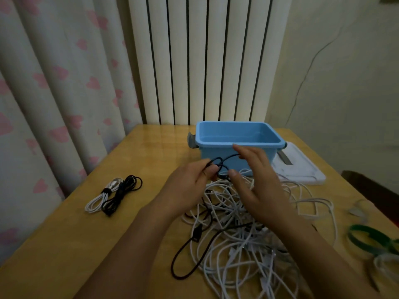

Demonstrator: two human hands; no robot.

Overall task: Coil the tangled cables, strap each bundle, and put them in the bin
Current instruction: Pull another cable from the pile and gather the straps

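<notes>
here, the cable pile (pixel 248 234) spreads to the table's (pixel 64 244) near edge, bare wood to its left. above it, the left hand (pixel 190 184) pinches a black cable (pixel 220 164); the right hand (pixel 257 180) hovers relaxed, fingers straight, touching its loop. two strapped bundles (pixel 114 195) lie left; the blue bin (pixel 237 139) stands beyond.
</notes>
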